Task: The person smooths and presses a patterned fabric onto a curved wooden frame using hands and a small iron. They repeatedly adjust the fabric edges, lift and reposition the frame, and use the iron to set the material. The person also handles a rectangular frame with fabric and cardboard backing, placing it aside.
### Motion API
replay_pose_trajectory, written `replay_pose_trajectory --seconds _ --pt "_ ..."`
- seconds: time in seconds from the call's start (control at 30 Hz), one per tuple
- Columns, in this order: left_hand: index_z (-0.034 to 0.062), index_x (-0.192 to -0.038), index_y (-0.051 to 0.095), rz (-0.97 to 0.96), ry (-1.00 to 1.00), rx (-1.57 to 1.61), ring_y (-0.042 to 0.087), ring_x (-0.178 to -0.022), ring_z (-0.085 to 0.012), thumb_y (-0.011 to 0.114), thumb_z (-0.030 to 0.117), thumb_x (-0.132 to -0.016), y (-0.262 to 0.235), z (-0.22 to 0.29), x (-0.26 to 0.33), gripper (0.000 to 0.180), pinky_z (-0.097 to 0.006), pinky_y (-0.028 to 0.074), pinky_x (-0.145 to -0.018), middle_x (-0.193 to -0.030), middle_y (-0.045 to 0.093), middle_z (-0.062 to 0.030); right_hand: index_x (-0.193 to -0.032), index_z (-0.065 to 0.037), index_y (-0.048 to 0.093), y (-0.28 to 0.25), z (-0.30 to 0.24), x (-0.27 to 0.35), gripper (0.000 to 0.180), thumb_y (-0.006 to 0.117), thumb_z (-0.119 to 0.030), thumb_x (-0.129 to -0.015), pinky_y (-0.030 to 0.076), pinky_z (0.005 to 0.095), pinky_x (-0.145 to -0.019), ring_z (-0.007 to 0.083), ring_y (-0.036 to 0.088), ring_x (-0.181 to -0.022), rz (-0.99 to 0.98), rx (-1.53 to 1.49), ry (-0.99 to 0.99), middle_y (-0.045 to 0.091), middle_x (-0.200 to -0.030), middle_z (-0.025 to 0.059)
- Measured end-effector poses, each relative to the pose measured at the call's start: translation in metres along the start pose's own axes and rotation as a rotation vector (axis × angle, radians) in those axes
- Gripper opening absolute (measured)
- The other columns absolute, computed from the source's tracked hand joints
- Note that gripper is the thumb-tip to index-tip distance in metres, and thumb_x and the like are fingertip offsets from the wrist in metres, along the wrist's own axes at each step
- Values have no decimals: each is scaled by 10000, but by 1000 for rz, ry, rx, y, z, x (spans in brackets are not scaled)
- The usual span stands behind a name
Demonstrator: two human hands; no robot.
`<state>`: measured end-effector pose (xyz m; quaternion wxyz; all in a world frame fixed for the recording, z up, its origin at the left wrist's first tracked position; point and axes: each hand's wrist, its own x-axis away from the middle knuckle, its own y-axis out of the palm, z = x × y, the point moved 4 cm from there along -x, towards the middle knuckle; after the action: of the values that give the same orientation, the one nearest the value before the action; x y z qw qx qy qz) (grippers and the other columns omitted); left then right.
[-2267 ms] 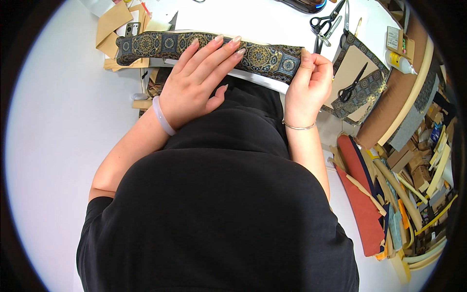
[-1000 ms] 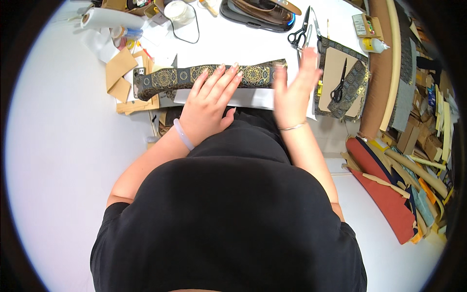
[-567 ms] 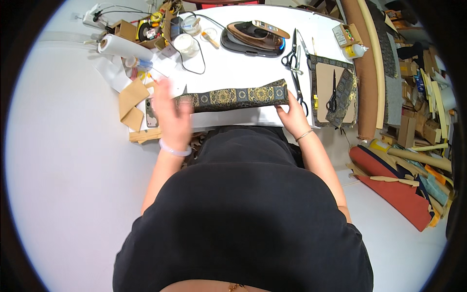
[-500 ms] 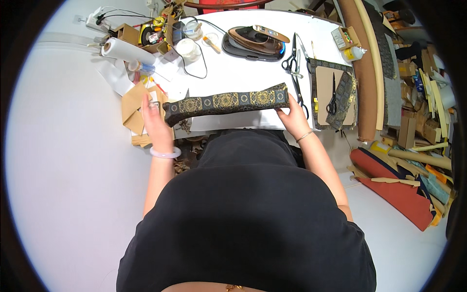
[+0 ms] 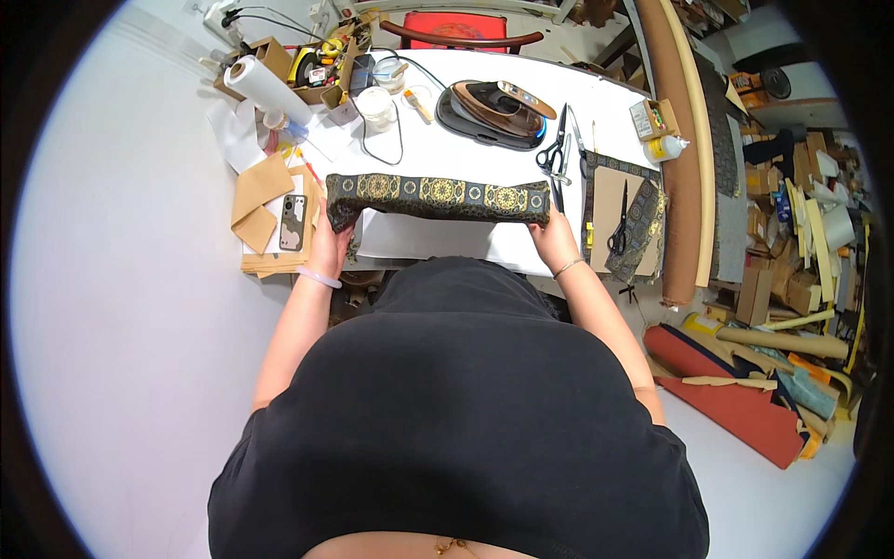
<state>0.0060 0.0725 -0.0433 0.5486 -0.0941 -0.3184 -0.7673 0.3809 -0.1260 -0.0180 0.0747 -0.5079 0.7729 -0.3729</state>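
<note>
- The patterned fabric-covered piece [image 5: 440,193] spans the gap between the two hands, its long axis running left to right across the near side of the white table [image 5: 424,244].
- The left hand [image 5: 330,247] grips its downturned left end; the fingers are partly hidden behind it.
- The right hand [image 5: 555,240] pinches the squarer right end, thumb at the lower edge (fingers mostly out of sight beyond it).
- Neither hand is nearer, each touching one end; whether the underside touches the table, I cannot tell.
</note>
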Motion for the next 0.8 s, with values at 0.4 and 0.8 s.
replay_pose_trajectory --seconds 0.4,0.8 --pt "94 -1512 508 -116 218 121 556 -1366 -247 333 545 -1143 52 56 -19 607 -423 382 -1232 -1469 604 -90 -1272 -16 608 -67 -27 1 395 667 49 -887 568 464 -850 478 697 -1039 272 -55 -224 724 -1067 286" --pt "100 -1486 535 -83 218 218 576 -1346 -263 372 586 -1120 44 34 -4 630 -445 401 -1211 -1438 626 -98 -1284 -4 587 -60 -21 13 443 677 91 -861 573 442 -859 452 703 -1079 249 -57 -264 733 -1084 266"
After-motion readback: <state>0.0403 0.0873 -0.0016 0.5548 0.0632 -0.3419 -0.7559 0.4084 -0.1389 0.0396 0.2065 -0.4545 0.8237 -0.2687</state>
